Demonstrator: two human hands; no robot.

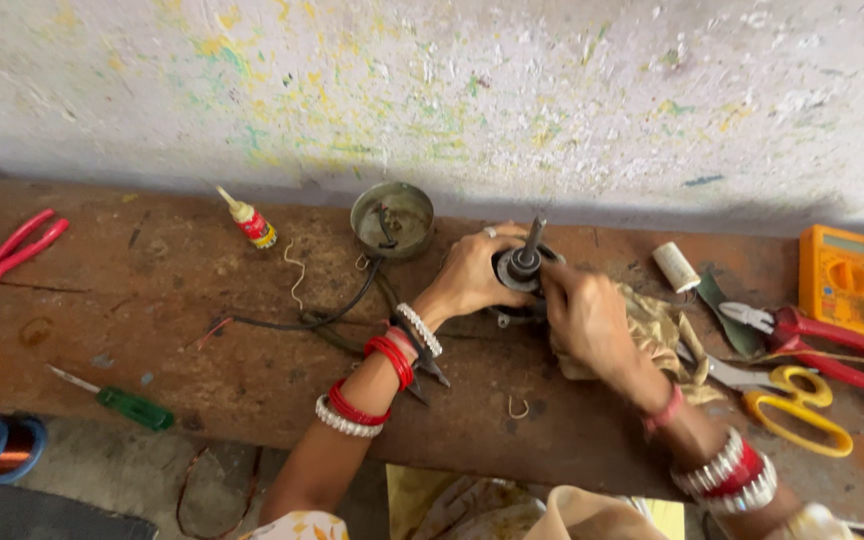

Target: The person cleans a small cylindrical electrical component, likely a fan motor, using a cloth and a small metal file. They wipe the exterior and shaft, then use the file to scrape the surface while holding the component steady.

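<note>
While both hands grip it: dark round motor (520, 268), steel shaft upright.

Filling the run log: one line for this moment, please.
left hand: grips motor | right hand: on motor with rag | shaft: upright | bench: scissors, green screwdriver

The long brown wooden bench (152, 300) looks rough, stained and matt. The round dark metal motor with its steel shaft (524, 262) has a dull sheen. The crumpled beige cloth rag (657, 330) looks soft and worn.
</note>
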